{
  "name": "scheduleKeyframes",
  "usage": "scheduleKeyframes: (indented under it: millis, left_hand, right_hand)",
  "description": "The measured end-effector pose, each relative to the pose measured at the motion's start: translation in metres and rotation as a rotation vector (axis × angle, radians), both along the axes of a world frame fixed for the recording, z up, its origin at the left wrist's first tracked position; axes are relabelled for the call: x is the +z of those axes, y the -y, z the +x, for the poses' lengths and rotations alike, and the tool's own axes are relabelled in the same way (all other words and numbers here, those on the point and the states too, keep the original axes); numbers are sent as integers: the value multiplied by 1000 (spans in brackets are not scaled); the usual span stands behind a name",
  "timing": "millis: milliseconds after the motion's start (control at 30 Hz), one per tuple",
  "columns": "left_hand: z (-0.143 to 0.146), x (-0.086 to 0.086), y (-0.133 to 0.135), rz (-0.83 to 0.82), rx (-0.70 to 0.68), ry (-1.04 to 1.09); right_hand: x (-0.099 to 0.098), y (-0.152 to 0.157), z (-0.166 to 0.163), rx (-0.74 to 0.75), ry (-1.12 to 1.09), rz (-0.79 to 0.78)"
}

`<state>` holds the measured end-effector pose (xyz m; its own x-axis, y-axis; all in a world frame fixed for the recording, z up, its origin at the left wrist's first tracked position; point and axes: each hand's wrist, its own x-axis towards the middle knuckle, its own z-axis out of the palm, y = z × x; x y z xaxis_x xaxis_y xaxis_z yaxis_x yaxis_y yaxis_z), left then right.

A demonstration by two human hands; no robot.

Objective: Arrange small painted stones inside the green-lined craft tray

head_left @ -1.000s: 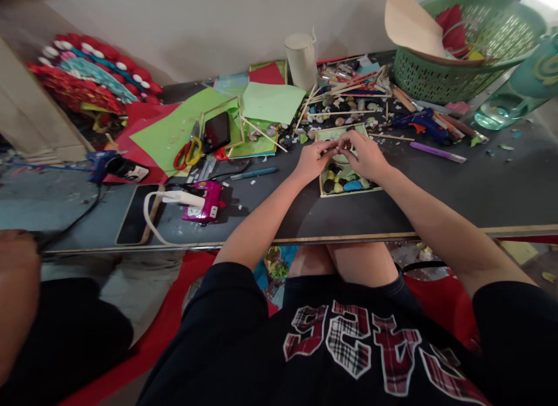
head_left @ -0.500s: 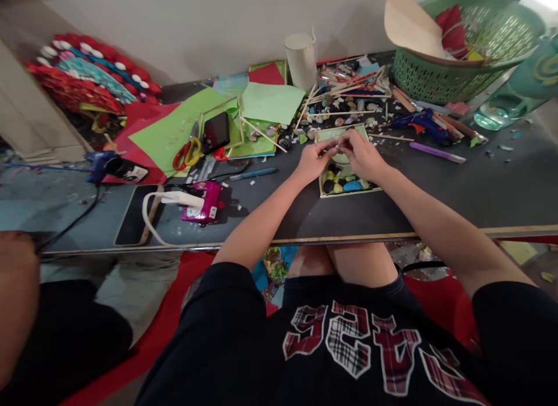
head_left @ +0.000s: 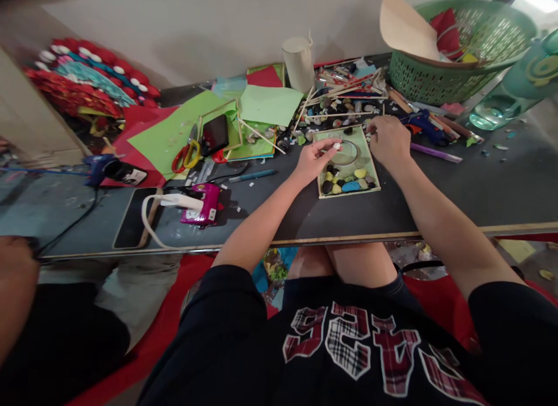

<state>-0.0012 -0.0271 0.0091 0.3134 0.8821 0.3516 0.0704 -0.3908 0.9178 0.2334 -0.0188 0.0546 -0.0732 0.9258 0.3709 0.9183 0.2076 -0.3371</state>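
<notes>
A small green card frame (head_left: 367, 156) edged with wooden sticks lies on the dark table (head_left: 457, 191); painted pebbles (head_left: 351, 186) fill its near end. My left hand (head_left: 311, 159) rests at the frame's left edge, pinching a small white pebble (head_left: 336, 145) at its fingertips. My right hand (head_left: 387, 139) is just off the frame's far right corner, fingers curled down among loose pebbles and sticks (head_left: 344, 109); whether it holds anything is hidden.
A blue glue gun (head_left: 421, 124) and a purple marker (head_left: 436, 153) lie right of my right hand. Farther back stand a green basket (head_left: 453, 63) and a paper roll (head_left: 299, 63). Left are scissors (head_left: 187, 153), a phone (head_left: 217, 134), coloured paper, a pink charger (head_left: 200, 202). Another person's arm (head_left: 15, 289) is at far left.
My hands, joined over the frame before, have parted. The right hand moved right and away to the frame's far corner; the left stayed, still pinching the white pebble.
</notes>
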Motion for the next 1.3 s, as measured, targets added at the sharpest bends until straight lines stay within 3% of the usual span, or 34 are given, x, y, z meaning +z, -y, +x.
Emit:
scheduleKeyframes:
  millis: [167,467,700,867,1133,1300]
  left_hand:
    - [0,1,2,81,3,-58]
    - [-2,8,9,149,36,-202]
    - [-9,20,12,222,-203,-426]
    - [-11,28,10,172,-322,-592]
    - [-13,26,10,200,-334,-619]
    - [-11,21,7,310,-307,-605]
  right_hand:
    - [4,6,-8,-47,55,-71]
    - [5,12,-15,134,-102,-62]
    - [5,13,-18,138,-141,-76]
    - [6,15,-22,124,-81,-122]
    - [8,18,-23,127,-38,-105]
    - [4,17,-23,136,-28,-94]
